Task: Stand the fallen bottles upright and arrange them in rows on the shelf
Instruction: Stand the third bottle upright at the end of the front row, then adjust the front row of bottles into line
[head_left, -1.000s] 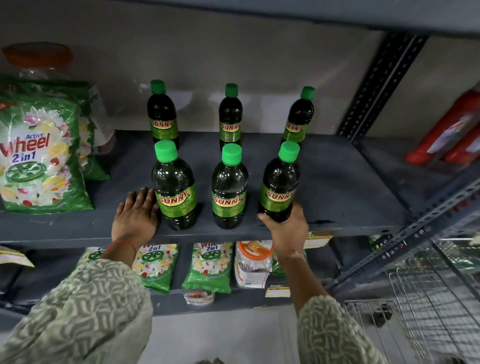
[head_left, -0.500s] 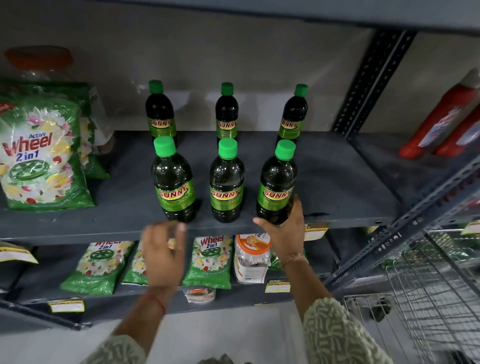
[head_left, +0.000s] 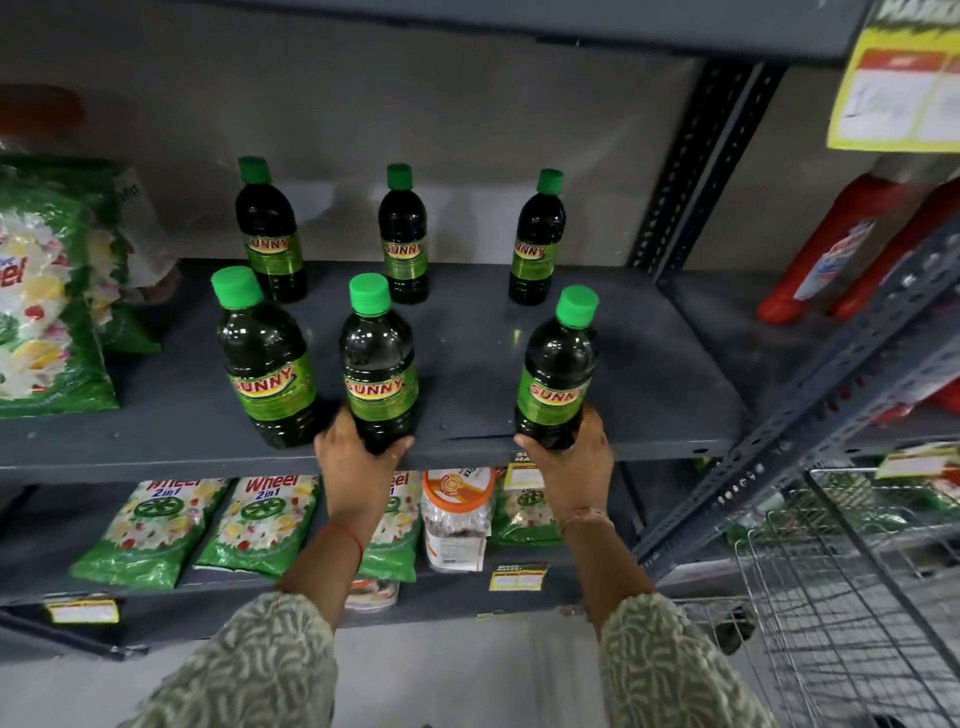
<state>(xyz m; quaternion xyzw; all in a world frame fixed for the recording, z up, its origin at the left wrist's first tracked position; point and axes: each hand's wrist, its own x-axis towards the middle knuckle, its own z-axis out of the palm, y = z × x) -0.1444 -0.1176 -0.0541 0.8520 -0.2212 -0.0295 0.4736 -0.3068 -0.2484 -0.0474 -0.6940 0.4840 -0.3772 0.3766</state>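
Since half a second back, the left hand came up off the shelf edge and wrapped the base of the front middle bottle; the front right bottle stood further right, gap to the middle one wider. Right hand was cupped around the front right bottle's base, fingers curled on it. Both held bottles sat at the front lip of the shelf, upright, the right one leaning slightly.

Front left bottle stood free, just beside the middle one. Back row: three bottles upright near the wall, spaced apart, untouched.

Surroundings: green detergent bags stacked at the shelf's left end, well clear of the bottles. Red bottles lay tilted on the neighbouring shelf to the right, past the slotted upright. Lower shelf held more detergent packets and an orange-lidded jar, partly hidden behind the forearms. Wire cart at lower right.
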